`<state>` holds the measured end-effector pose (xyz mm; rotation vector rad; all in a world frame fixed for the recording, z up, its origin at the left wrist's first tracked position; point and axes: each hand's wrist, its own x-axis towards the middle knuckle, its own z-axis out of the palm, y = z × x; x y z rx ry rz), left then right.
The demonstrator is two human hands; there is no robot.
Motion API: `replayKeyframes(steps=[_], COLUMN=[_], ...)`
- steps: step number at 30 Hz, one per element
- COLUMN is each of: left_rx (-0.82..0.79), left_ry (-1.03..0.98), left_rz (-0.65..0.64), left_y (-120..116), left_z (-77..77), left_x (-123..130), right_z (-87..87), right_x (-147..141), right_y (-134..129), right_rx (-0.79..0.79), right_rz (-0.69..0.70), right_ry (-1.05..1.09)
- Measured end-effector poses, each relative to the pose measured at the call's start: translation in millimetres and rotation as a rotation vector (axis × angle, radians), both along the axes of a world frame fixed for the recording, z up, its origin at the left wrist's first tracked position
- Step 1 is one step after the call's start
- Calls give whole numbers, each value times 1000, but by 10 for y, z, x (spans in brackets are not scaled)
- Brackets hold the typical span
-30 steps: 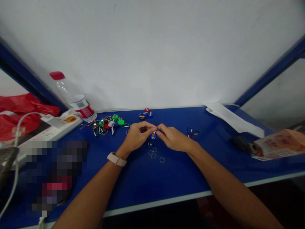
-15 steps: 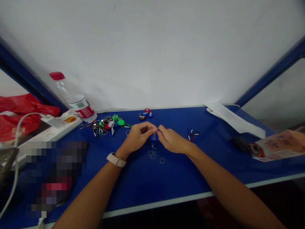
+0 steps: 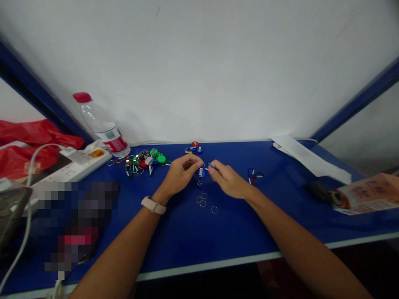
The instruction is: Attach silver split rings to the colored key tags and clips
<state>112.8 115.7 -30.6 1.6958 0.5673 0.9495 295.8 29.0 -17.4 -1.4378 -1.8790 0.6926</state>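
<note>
Now a round blue key tag (image 3: 201,173) hangs pinched in the curled fingers of the left hand (image 3: 181,174), just above loose split rings (image 3: 202,200) on the table (image 3: 183,236). The right hand (image 3: 229,181) has drawn slightly away, pinching a thin blue strip (image 3: 212,166); fingers hide how the pieces join.

We see a glossy blue plastic tag (image 3: 201,172) and bright, polished metal split rings (image 3: 202,200) on a smooth, shiny blue surface (image 3: 237,236). Farther off we find a clear plastic bottle (image 3: 101,124), a crinkled red plastic bag (image 3: 31,135), a smooth white plastic power strip (image 3: 71,172), matt white paper (image 3: 308,158) and a matt white wall (image 3: 199,62).
</note>
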Motion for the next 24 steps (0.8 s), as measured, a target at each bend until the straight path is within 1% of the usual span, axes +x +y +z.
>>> replayKeyframes(steps=[3, 7, 10, 13, 15, 19, 20, 22, 24], left_rx=[-41, -81, -64, -61, -66, -70, -66, -62, -81], left_ry=[-14, 14, 73, 110, 130, 102, 94, 84, 63], left_rz=[-48, -160, -177, -162, -147, -90, -63, -4, 48], left_y=[-14, -50, -70, -68, -57, -27, -20, -7, 10], left_z=[-5, -8, -23, -46, -57, -59, -53, -32, -4], left_x=[-5, -20, -20, -11, -6, -4, -6, -10, -19], right_z=[2, 3, 2, -17, -37, -54, -50, -35, -24], right_x=[16, 16, 8, 9, 18, 52, 62, 83, 98], right_y=[0, 0, -5, -5, 3, 19, 21, 27, 37], right_rx=[25, 34, 34, 27, 6, -98, -109, -87, -35], right_rz=[-28, -41, -40, -50, -30, 163, 186, 143, 37], right_ry=[38, 67, 89, 136, 222, 486, 523, 528, 470])
